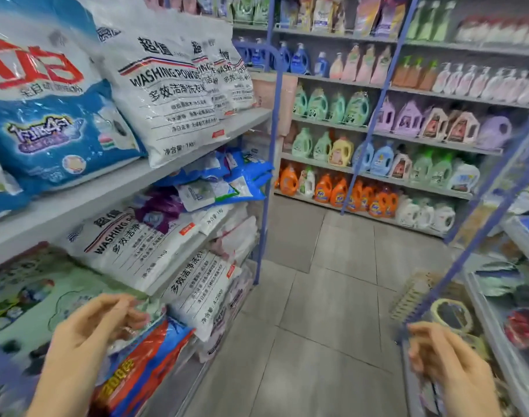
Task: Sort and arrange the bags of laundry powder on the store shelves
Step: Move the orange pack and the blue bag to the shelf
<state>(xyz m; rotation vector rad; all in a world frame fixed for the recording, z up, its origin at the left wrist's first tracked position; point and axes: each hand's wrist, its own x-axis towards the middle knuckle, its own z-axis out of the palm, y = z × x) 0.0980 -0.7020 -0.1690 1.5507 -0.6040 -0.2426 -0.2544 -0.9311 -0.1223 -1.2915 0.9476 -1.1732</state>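
Presently both hands sit low by the shelving. The left hand [88, 332] has its fingers loosely curled at the corner of a green bag [46, 296]; whether it grips cannot be told. The right hand [449, 368] is relaxed and holds nothing. White powder bags [167, 94] lean upright on the upper shelf [106, 188], with more stacked flat beneath it.

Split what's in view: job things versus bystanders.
Job: white powder bags, blue bag, jumbled blue bags, red-blue bag.
Bystanders: orange bottles, green bottles, tape roll.
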